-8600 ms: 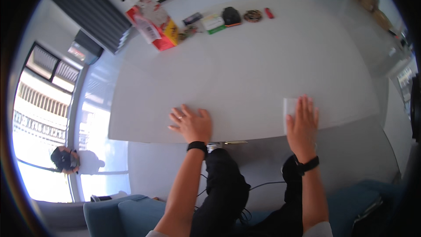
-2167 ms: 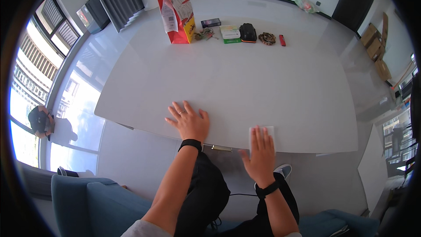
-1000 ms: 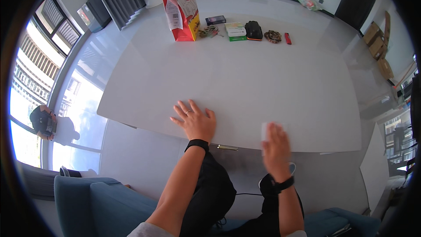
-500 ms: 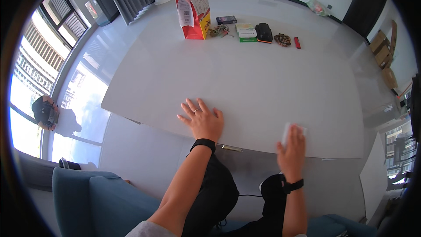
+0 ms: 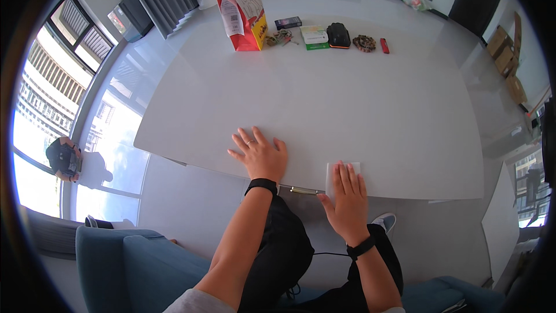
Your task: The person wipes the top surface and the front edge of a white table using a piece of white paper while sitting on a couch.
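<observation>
Spreading across most of the view, a large pale grey table (image 5: 324, 98) curves with the lens, its near edge running just above the person's lap. Along its far side stands a red and yellow paper bag (image 5: 242, 13), upright, with a row of small things to its right: a dark little box (image 5: 288, 22), a green and white packet (image 5: 315, 35), a black pouch (image 5: 339, 35), a brown coiled item (image 5: 365, 43) and a small red object (image 5: 384, 46), all well apart from the hands. A blue sofa (image 5: 133, 258) fills the lower left, below the table edge. Nearer in, the left hand (image 5: 262, 155) lies flat on the tabletop close to the near edge, fingers spread wide and holding nothing; a ring shows on one finger and a black band (image 5: 263, 185) sits at the wrist. The right hand (image 5: 346, 202) rests palm down with its fingers straight and close together, pressing on a white cloth (image 5: 331, 171) at the table's near edge, right of the left hand; it grips nothing, only covering the cloth's lower part. A black band (image 5: 361, 248) circles that wrist too.
</observation>
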A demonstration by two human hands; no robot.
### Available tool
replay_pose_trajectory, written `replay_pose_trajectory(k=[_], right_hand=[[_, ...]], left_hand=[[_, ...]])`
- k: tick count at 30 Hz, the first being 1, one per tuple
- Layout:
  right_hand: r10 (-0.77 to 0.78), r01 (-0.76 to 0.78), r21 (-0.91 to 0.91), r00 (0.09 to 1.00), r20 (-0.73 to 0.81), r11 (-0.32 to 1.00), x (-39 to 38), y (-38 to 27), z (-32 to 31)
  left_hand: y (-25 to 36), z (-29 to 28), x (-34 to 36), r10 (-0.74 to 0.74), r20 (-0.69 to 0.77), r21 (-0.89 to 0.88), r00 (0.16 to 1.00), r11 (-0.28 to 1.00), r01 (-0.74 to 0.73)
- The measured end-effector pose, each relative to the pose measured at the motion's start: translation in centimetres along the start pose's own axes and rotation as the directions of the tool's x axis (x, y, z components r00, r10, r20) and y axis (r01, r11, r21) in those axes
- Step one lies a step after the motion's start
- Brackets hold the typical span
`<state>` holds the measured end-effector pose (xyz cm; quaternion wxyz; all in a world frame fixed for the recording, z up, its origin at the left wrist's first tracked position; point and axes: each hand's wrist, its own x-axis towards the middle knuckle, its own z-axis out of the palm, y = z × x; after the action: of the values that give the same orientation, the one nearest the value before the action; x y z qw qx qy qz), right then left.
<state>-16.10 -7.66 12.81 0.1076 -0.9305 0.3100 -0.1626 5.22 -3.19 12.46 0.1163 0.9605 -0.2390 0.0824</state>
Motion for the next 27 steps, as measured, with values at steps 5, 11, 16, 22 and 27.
replay_pose_trajectory(k=[5,11,16,22,27], right_hand=[[0.146,-0.146,-0.045,0.989,-0.014,0.988,0.0,2.8,-1.0],[0.415,-0.454,-0.227,0.888,-0.198,0.862,-0.2,6.8,-1.2],[0.315,-0.345,-0.176,0.932,-0.178,0.922,-0.3,5.0,-0.5],[0.248,-0.263,-0.179,0.963,-0.105,0.948,-0.3,3.1,-0.5],[0.224,-0.240,-0.173,0.968,-0.109,0.955,-0.3,3.1,-0.6]], left_hand=[[-0.3,0.8,0.0,0.011,-0.039,0.005,0.999,1.000,-0.011],[-0.1,0.3,0.0,0.008,-0.045,0.018,0.999,1.000,-0.008],[-0.3,0.5,0.0,0.012,-0.059,0.010,0.998,1.000,-0.012],[-0.2,0.4,0.0,0.003,-0.030,-0.008,1.000,1.000,-0.003],[-0.1,0.3,0.0,0.004,-0.027,-0.014,1.000,1.000,-0.005]])
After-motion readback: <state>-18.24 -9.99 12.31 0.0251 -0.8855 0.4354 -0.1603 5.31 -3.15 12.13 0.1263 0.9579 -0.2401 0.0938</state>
